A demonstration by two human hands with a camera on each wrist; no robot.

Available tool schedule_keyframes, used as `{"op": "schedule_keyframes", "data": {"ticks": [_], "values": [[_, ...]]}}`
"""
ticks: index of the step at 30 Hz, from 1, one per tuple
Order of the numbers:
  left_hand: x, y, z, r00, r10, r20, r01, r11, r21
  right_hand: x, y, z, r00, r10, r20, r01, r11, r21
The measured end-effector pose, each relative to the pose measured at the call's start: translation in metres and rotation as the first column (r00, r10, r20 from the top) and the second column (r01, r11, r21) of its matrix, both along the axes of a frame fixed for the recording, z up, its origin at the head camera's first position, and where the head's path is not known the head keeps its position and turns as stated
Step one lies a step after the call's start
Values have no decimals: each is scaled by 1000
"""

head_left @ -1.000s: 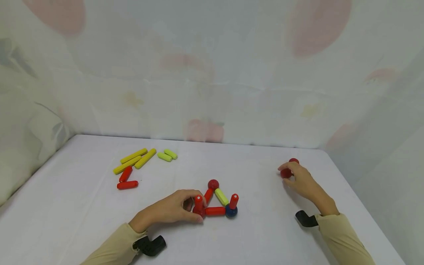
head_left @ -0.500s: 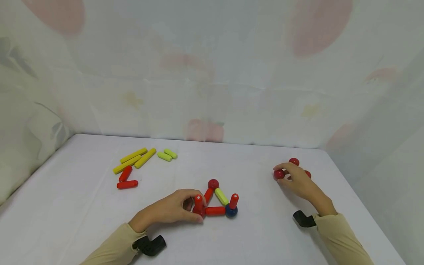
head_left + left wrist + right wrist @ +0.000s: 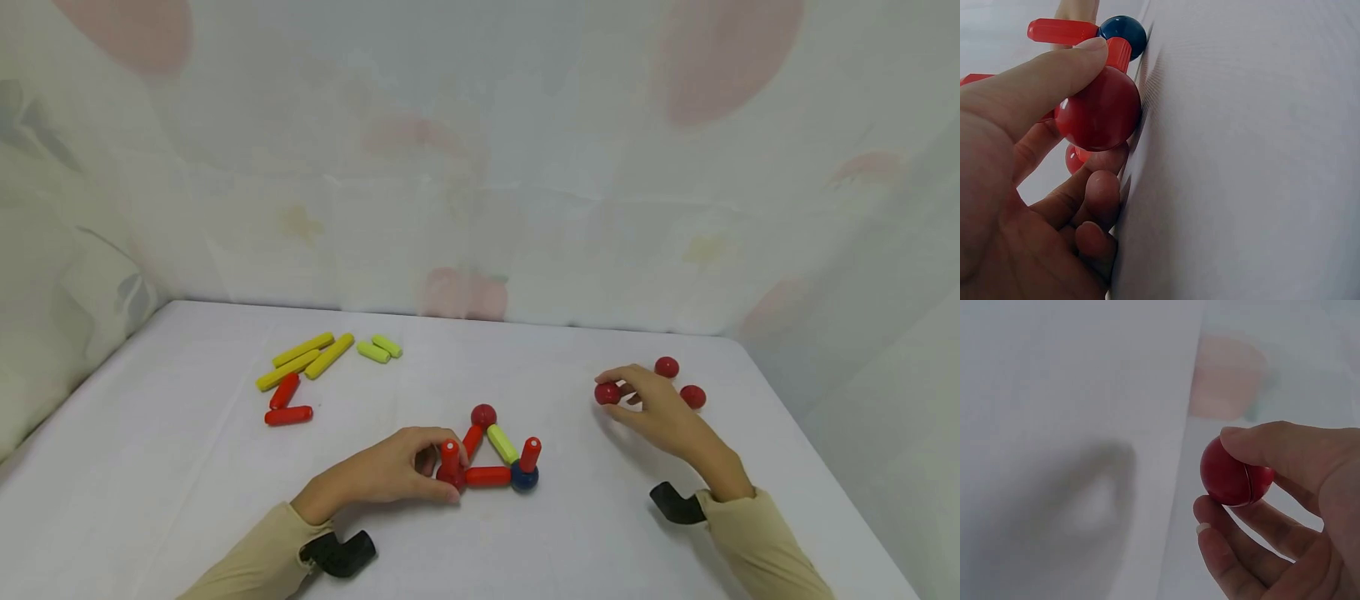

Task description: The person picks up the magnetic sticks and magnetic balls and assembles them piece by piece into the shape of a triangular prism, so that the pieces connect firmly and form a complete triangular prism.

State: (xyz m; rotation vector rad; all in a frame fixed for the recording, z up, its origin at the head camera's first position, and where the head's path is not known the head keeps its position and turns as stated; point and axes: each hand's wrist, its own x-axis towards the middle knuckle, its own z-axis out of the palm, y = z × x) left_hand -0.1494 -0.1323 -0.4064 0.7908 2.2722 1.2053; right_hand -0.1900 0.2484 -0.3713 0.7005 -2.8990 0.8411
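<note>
A triangle of magnetic rods and balls lies at the front middle of the table: a red ball [image 3: 483, 416] at the back, a blue ball [image 3: 524, 476] at right, another red ball [image 3: 1100, 112] at left. Two red rods and a light green rod [image 3: 502, 445] join them. From the left and blue balls, short red rods [image 3: 529, 455] stand upright. My left hand [image 3: 393, 468] grips the left red ball between thumb and fingers. To the right, my right hand [image 3: 663, 417] pinches a loose red ball [image 3: 1229, 472], raised off the table in the right wrist view.
Two more red balls [image 3: 693, 397] lie behind the right hand. At the back left lie several yellow rods [image 3: 330, 357], two light green rods [image 3: 373, 352] and two red rods [image 3: 288, 416]. A patterned cloth [image 3: 480, 167] hangs behind the white table [image 3: 187, 467].
My right hand has moved left with one red ball, away from the other two, which now show fully behind it. The left hand and the triangle have stayed still.
</note>
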Motion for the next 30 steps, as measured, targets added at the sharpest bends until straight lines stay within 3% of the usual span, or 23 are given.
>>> {"op": "schedule_keyframes", "data": {"ticks": [15, 30], "values": [[1, 0, 0, 1000, 8, 4, -8, 1000, 12, 11, -34, 15, 995, 102, -11, -103, 993, -60], [1, 1, 1, 1000, 6, 12, -6, 1000, 3, 18, -55, 26, 988, 138, -64, -143, 985, -93]]}}
